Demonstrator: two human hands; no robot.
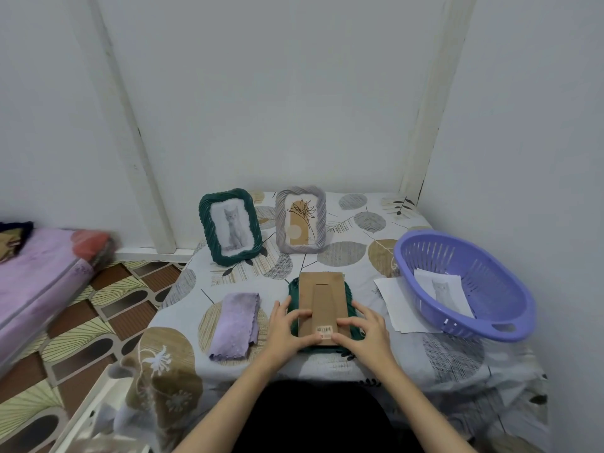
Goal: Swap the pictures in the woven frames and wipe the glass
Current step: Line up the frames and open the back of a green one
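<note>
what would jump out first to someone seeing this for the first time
Both hands, left hand and right hand, press on the brown backing of a green woven frame lying face down at the table's near middle. Behind it stand a green frame with a cat picture and a grey frame. A purple basket sits at right.

Both forearms entered from 6 o'clock, converging toward centre. Left hand [287,325] lay palm-down, fingers pointing toward 2 o'clock, lightly bent. Right hand [364,328] mirrored it, fingers spread, curled, aimed toward 10 o'clock.
</note>
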